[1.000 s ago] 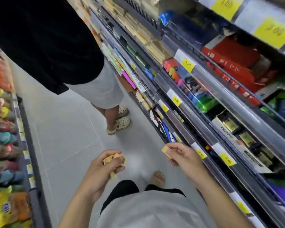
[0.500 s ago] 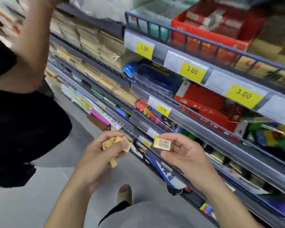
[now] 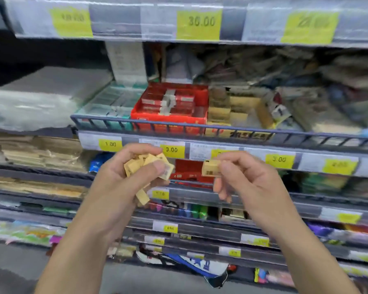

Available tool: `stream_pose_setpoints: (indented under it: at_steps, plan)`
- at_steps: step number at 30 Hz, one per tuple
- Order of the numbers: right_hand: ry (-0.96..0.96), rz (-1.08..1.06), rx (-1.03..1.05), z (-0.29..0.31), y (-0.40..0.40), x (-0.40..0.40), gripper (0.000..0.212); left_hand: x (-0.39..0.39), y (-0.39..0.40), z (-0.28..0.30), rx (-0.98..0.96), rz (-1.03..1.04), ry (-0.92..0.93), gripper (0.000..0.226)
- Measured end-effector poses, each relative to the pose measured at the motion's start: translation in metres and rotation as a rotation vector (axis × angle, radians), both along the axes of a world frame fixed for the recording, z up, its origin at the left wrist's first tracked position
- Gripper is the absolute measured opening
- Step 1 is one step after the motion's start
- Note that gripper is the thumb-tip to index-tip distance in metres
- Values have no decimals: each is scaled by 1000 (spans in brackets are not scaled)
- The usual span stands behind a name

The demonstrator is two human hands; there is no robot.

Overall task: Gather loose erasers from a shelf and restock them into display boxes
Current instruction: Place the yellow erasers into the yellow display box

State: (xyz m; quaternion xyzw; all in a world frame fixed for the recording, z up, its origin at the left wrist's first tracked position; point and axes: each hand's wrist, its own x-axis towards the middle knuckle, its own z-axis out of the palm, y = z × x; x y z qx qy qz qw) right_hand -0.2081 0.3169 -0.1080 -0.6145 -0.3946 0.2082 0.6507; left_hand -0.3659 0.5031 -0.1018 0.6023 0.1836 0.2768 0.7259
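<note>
Head view: the left hand (image 3: 123, 179) grips a bunch of erasers (image 3: 146, 166); at 3 o'clock, the right hand (image 3: 242, 179) pinches one eraser (image 3: 210, 168). They seem light, slightly soft; hold the flat sides.

Bright, even store lighting from above; no hard shadows. Heavy motion blur throughout, worst on far shelf goods at right (image 3: 338, 81) and price labels (image 3: 198, 23). Hands (image 3: 123, 177) only moderately sharp. Wide-angle bowing of shelf rails (image 3: 179, 124) toward edges. Dim recess at upper left.
</note>
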Motion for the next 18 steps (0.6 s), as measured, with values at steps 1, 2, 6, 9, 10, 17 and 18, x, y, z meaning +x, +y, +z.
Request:
stream_pose_setpoints:
  at_steps: [1,2,6,9,10,17,18]
  plan:
    - [15,-18,19,7,-3,5,22,8,0,6,14,-25,-13,56]
    - [30,-25,32,14,-5,10,23,16,0,11,27,-48,-24,54]
    - [108,32,119,38,-14,27,19,42,-3,26,75,-109,-53,52]
    - [30,60,91,52,-22,36,22,57,-6,34,98,-119,-59,55]
    - [-9,50,74,56,-25,39,24,61,-6,37,105,-120,-63,54]
    - [-238,-34,-32,76,-31,60,25,83,-6,56,138,-143,-108,55]
    - [-314,-75,-68,80,-32,66,23,86,-5,58,139,-149,-112,54]
